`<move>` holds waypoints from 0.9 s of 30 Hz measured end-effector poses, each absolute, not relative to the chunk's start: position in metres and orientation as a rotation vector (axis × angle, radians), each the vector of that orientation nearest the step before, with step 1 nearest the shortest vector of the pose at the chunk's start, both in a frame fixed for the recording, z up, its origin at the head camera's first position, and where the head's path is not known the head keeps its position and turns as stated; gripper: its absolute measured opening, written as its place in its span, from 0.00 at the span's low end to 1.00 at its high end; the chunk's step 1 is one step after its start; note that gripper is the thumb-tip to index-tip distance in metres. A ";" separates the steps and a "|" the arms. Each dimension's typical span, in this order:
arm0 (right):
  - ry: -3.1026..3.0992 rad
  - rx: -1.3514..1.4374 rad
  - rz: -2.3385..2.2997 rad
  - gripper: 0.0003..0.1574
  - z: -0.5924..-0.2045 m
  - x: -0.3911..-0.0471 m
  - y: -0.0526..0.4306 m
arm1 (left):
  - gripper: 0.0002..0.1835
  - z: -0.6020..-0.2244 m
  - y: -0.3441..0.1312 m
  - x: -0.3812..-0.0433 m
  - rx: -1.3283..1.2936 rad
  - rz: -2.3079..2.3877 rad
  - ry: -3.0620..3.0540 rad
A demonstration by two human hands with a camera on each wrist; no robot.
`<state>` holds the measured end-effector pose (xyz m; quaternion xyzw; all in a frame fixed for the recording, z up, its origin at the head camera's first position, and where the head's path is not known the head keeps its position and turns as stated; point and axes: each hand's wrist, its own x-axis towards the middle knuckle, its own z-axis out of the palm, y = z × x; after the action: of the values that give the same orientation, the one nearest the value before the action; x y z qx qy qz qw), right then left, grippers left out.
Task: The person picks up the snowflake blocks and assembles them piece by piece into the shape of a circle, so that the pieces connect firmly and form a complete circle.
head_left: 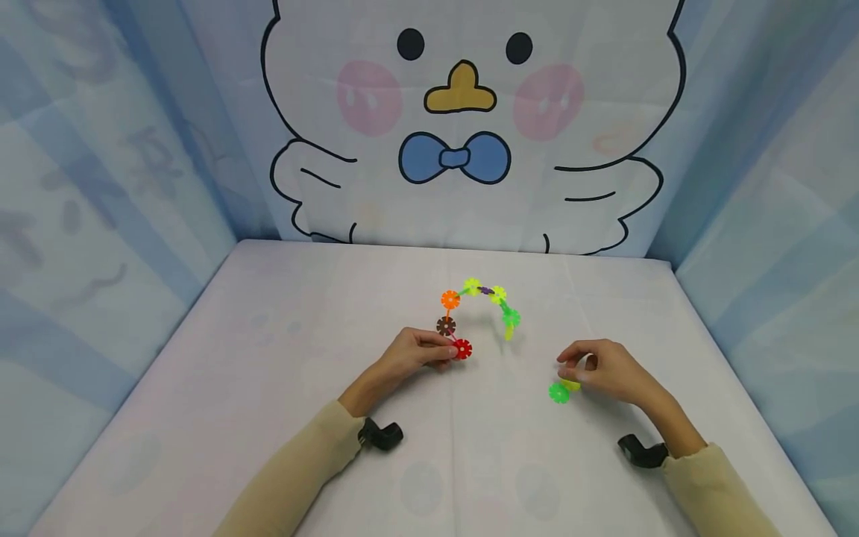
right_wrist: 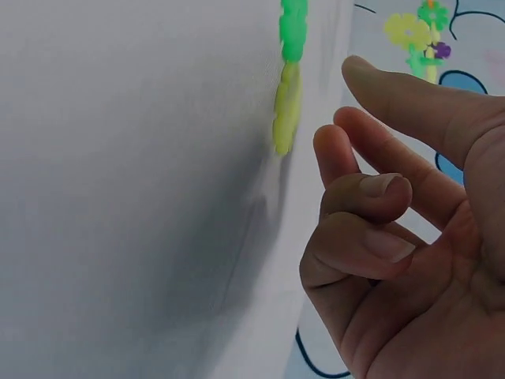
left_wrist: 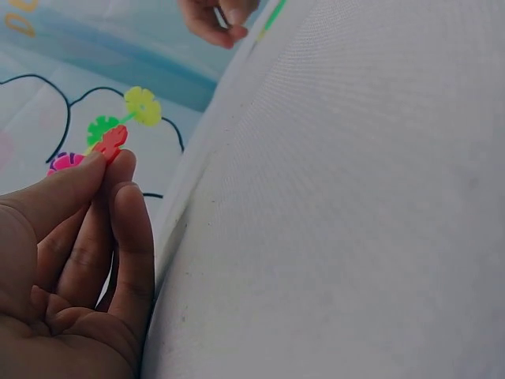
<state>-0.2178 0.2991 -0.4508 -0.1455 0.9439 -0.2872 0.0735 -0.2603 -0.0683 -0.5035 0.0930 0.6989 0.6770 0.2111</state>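
Between thumb and fingers my left hand [head_left: 412,350] pinches a red notched plastic disc [head_left: 463,348], one end of a curved chain of interlocking discs. From there the chain runs through a brown disc [head_left: 446,326], an orange disc [head_left: 450,299], yellow ones and a green disc [head_left: 511,318]. In the left wrist view, the red disc [left_wrist: 113,142] shows at the fingertips. My right hand [head_left: 607,369] hovers with bent fingers, thumb and forefinger apart, holding nothing. Close beneath it on the table lie a green disc [head_left: 559,393] and a yellow disc [right_wrist: 286,110], joined together.
A white cloth covers the table [head_left: 322,298]. Behind it hangs a curtain [head_left: 463,216] with a cartoon figure, and pale blue curtains [head_left: 101,186] close off both sides. A black wrist camera [head_left: 381,434] is worn at the left sleeve, another black camera [head_left: 642,451] at the right.
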 end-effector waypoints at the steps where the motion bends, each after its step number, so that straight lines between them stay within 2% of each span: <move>1: 2.835 -0.435 -0.853 0.12 -0.451 -0.216 0.303 | 0.14 -0.504 -0.068 -0.260 0.261 1.881 1.944; 10: 2.832 -0.406 -0.800 0.18 -0.460 -0.209 0.314 | 0.14 -0.503 -0.068 -0.260 0.244 1.880 1.948; 27: 2.812 -0.382 -0.876 0.17 -0.462 -0.209 0.314 | 0.15 -0.503 -0.068 -0.260 0.261 1.898 1.923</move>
<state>-0.2090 0.3139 -0.4624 -0.1281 0.9433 -0.2940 0.0859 -0.2603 -0.0681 -0.5030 0.0941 0.6924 0.6834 0.2116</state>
